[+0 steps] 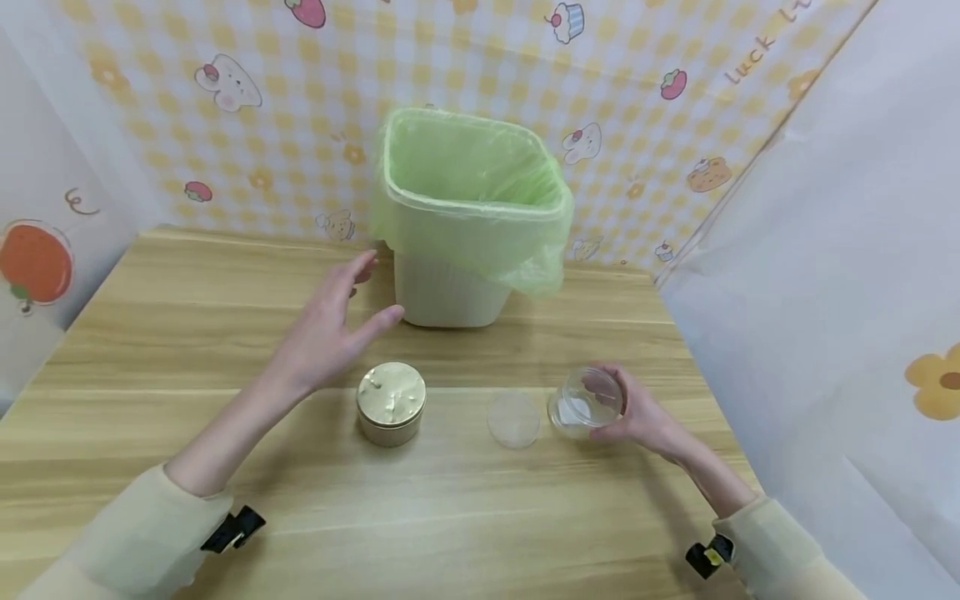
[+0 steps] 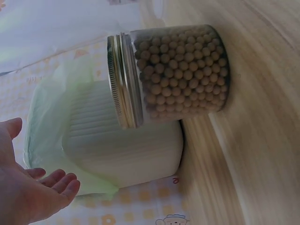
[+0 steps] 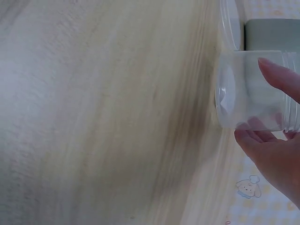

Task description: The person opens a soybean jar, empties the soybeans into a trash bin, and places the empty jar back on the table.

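Observation:
My right hand (image 1: 636,410) grips a clear plastic jar (image 3: 253,86) round its upper part, with fingers and thumb on opposite sides. The jar has no lid on, and a small white patch shows at its bottom. A round translucent lid (image 1: 513,418) lies on the table just left of it. My left hand (image 1: 318,333) hovers with fingers and thumb spread, holding nothing. Nearest to it stands a gold-lidded jar (image 1: 392,404), its lid dented on top. The left wrist view shows this jar filled with small round brown pellets (image 2: 183,75).
A pale ribbed bin (image 1: 450,292) stands at the back of the wooden table (image 1: 420,533), lined with a green plastic bag (image 1: 480,221) folded over its rim. Behind it hangs a yellow checked cloth (image 1: 300,100). White sheeting (image 1: 825,250) borders the right side.

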